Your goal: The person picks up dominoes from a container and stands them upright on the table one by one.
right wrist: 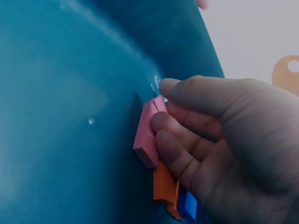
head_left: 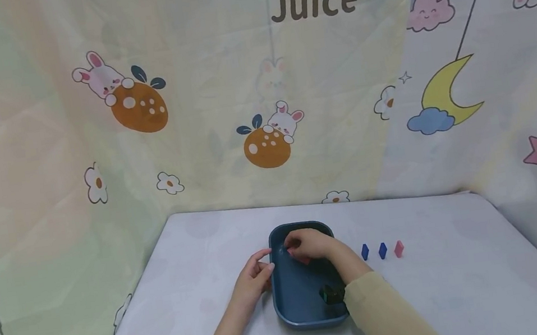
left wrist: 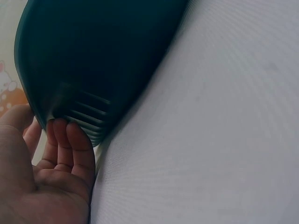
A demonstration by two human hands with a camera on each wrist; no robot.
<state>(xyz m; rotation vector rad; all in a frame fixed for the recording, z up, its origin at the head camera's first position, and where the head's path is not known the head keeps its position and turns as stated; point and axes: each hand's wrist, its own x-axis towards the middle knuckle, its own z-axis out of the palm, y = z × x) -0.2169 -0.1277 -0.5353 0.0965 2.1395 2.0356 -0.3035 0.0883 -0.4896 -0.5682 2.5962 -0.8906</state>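
A dark blue plastic tray (head_left: pixel 302 299) with rounded corners lies on the table. My left hand (head_left: pixel 252 276) holds it at the left rim; in the left wrist view the fingertips rest on the slotted outer wall (left wrist: pixel 84 107). My right hand (head_left: pixel 310 243) reaches inside, near the far left part of the tray. Its fingers hold a pink block (right wrist: pixel 146 135), with a second pink piece (right wrist: pixel 160 102) right behind it. Beside these inside the tray sit orange blocks (right wrist: pixel 163 184) and a blue block (right wrist: pixel 188 205), partly hidden by the hand.
Two blue diamond-shaped blocks (head_left: pixel 365 251) and a pink diamond-shaped block (head_left: pixel 399 249) stand in a row on the white table (head_left: pixel 448 291), right of the tray. A printed cloth (head_left: pixel 207 85) hangs behind the table and along its sides.
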